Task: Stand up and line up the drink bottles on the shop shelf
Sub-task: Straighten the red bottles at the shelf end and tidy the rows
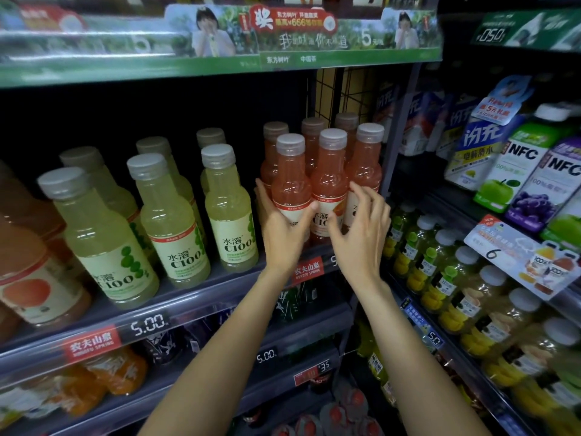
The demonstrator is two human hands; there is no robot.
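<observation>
Several pink C100 drink bottles stand upright in rows at the right end of the middle shelf. My left hand grips the lower body of the front left pink bottle, thumb on its label. My right hand is beside it with loosely curled fingers in front of the middle and right pink bottles; I cannot tell whether it touches them. Several pale green C100 bottles stand upright in rows to the left.
Orange-pink bottles stand at the far left. A wire divider rises behind the pink bottles. The side rack at right holds NFC juice cartons and small yellow bottles. Lower shelves carry more drinks and price tags.
</observation>
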